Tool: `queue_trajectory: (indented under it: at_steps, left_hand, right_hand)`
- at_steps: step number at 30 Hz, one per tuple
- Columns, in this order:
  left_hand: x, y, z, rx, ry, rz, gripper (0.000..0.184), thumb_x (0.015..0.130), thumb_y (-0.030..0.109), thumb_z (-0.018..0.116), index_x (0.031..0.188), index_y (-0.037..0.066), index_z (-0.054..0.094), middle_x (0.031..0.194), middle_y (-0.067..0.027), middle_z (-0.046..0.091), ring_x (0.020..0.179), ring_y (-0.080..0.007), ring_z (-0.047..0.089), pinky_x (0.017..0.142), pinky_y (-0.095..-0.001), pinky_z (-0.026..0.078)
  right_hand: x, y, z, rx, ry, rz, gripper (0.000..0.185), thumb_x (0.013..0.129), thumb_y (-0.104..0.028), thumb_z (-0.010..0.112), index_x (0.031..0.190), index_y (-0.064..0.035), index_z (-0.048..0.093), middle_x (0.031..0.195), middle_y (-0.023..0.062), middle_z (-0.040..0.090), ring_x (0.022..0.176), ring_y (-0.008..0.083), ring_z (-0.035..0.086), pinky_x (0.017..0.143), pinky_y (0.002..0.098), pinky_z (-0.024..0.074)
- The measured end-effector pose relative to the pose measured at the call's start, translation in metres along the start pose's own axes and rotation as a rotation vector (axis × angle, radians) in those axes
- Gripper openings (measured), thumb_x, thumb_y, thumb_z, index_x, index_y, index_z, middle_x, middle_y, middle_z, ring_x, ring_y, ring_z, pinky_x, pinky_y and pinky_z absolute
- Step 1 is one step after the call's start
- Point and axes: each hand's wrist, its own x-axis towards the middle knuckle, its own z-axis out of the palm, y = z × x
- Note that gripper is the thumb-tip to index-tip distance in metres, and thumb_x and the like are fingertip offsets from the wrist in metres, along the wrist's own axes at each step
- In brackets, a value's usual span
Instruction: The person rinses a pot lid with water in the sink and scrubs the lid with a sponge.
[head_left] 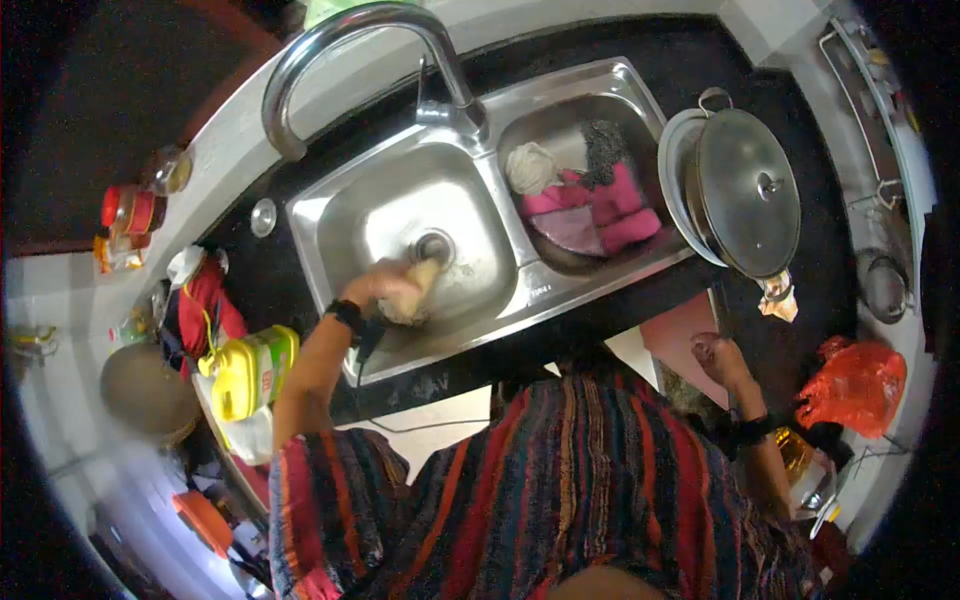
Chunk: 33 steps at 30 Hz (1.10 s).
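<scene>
My left hand (385, 284) is down in the left basin (340, 220) of the steel sink. Its fingers are closed on a pale yellowish wad (424, 278), perhaps a cloth or sponge; blur hides its kind. The drain (434, 247) lies just beyond it. Off the counter's front edge, on the right, hangs my right hand (728, 362), its fingers curled in with nothing visible in them. In the right basin lie a pink cloth (630, 215), a whitish bundle (532, 168) and a dark grey mesh scrubber (603, 150).
The curved faucet (360, 20) arches over the left basin. A lidded pan (745, 190) stands right of the sink, on a pale dish (680, 150). A yellow-green container (255, 372) is at the left, a red plastic bag (855, 388) at the right.
</scene>
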Motion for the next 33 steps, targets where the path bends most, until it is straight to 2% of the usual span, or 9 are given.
queue_trajectory:
  at_steps: [4,7,8,11,14,16,25,31,33]
  left_hand:
    - [0.072,-0.117,0.064,0.182,0.425,0.203,0.059,0.064,0.041,0.080,0.107,0.002,0.067,0.099,-0.0108,0.069,0.089,-0.0230,0.062,0.081,-0.0344,0.051]
    - [0.109,-0.137,0.081,0.441,0.227,0.179,0.056,0.074,0.041,0.075,0.111,0.001,0.063,0.103,-0.0103,0.068,0.090,-0.0199,0.062,0.081,-0.0356,0.051]
    - [0.138,-0.155,0.093,-0.371,0.201,-0.042,0.058,0.075,0.041,0.075,0.115,0.001,0.062,0.103,-0.0082,0.068,0.094,-0.0201,0.061,0.083,-0.0348,0.050]
    - [-0.004,-0.023,0.040,-0.034,0.004,-0.151,0.047,0.072,0.034,0.079,0.107,0.005,0.069,0.102,-0.0144,0.068,0.095,-0.0238,0.063,0.086,-0.0341,0.050]
    - [-0.025,-0.032,0.024,-0.307,0.043,0.605,0.042,0.074,0.025,0.075,0.111,0.007,0.066,0.109,-0.0075,0.064,0.102,-0.0199,0.058,0.094,-0.0291,0.043]
    - [-0.034,0.017,0.006,-0.609,-0.194,0.397,0.027,0.077,0.024,0.077,0.092,0.009,0.061,0.087,0.0030,0.057,0.083,-0.0098,0.052,0.071,-0.0254,0.043]
    - [-0.084,0.232,-0.014,-0.781,-0.020,0.722,0.028,0.078,0.007,0.071,0.104,0.008,0.061,0.096,0.0019,0.060,0.085,-0.0085,0.056,0.075,-0.0243,0.045]
    - [-0.035,0.259,0.022,0.027,0.652,0.811,0.055,0.085,0.024,0.075,0.132,0.009,0.051,0.137,-0.0118,0.045,0.121,-0.0195,0.048,0.089,-0.0317,0.051]
    - [-0.056,0.264,0.035,-0.374,0.305,0.555,0.050,0.088,0.027,0.071,0.130,0.007,0.054,0.126,-0.0070,0.055,0.113,-0.0168,0.053,0.091,-0.0312,0.049]
  right_hand:
    - [-0.025,-0.002,0.005,-0.054,-0.051,0.135,0.018,0.084,-0.017,0.064,0.099,-0.0087,0.070,0.101,0.0152,0.069,0.085,0.0365,0.067,0.077,0.0441,0.0545]
    - [-0.036,-0.004,0.006,-0.056,0.049,-0.017,0.018,0.084,-0.018,0.066,0.099,-0.0073,0.069,0.093,0.0139,0.070,0.070,0.0294,0.067,0.066,0.0394,0.0538]
    - [-0.037,-0.007,0.007,-0.057,0.050,-0.015,0.018,0.084,-0.018,0.066,0.099,-0.0073,0.069,0.093,0.0139,0.070,0.070,0.0294,0.067,0.066,0.0394,0.0538]
    - [-0.030,-0.005,0.017,-0.035,0.036,0.075,0.015,0.084,-0.014,0.065,0.097,-0.0080,0.068,0.098,0.0126,0.069,0.077,0.0287,0.068,0.068,0.0382,0.0536]
    - [-0.032,0.012,0.019,-0.161,0.037,-0.221,0.015,0.084,-0.012,0.063,0.098,-0.0066,0.066,0.105,0.0132,0.068,0.087,0.0272,0.067,0.073,0.0368,0.0529]
    - [-0.024,-0.031,0.005,-0.145,-0.087,-0.049,0.016,0.084,-0.011,0.062,0.097,-0.0035,0.067,0.116,0.0168,0.065,0.099,0.0306,0.064,0.082,0.0379,0.0509]
    - [0.001,-0.078,-0.078,0.102,0.127,-0.080,0.017,0.090,-0.019,0.056,0.096,-0.0078,0.067,0.092,0.0207,0.066,0.087,0.0381,0.064,0.076,0.0459,0.0493]
    - [0.074,-0.028,-0.157,0.171,0.873,0.090,0.030,0.087,-0.026,0.063,0.100,0.0008,0.061,0.086,0.0219,0.066,0.081,0.0410,0.064,0.070,0.0468,0.0502]
    - [0.109,-0.010,-0.175,0.191,0.893,0.196,0.035,0.085,-0.027,0.065,0.105,0.0018,0.059,0.086,0.0207,0.067,0.079,0.0387,0.065,0.070,0.0454,0.0507]
